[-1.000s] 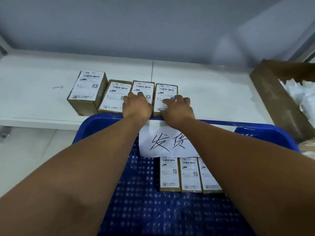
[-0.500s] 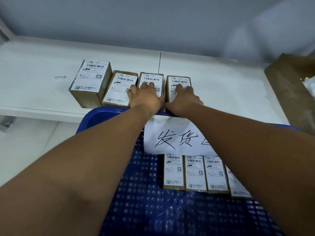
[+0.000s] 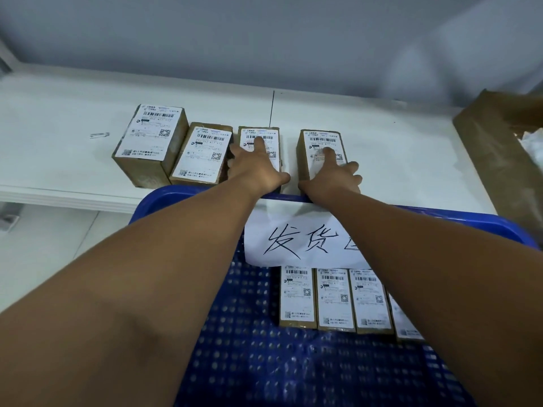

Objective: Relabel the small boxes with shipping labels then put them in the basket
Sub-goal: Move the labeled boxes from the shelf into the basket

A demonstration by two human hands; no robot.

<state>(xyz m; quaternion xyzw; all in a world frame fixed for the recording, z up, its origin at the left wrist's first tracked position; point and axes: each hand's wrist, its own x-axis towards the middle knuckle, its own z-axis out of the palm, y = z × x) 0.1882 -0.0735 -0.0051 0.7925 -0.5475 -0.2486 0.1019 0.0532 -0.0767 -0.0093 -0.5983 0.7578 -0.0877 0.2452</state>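
Note:
Four small brown boxes with white shipping labels stand in a row on the white shelf [image 3: 396, 160]. My left hand [image 3: 255, 168] holds the third box [image 3: 266, 136]: index finger on its label, thumb on its right side, the other fingers down its left side. My right hand [image 3: 332, 177] holds the fourth box [image 3: 318, 142] the same way, thumb on the left side and fingers on the right. A gap separates these two boxes. Below my arms is the blue basket [image 3: 176, 192], with several labelled boxes [image 3: 296, 298] lying side by side in it.
A white paper sign [image 3: 296, 242] with handwritten characters hangs inside the basket's far wall. An open brown carton [image 3: 493, 160] stands at the right of the shelf. A small scrap [image 3: 99, 135] lies at the shelf's left. The two leftmost boxes [image 3: 152, 142] touch each other.
My right hand has slid the fourth box to the right, opening a gap beside the third. Both hands reached further over their boxes, fingers now down the sides.

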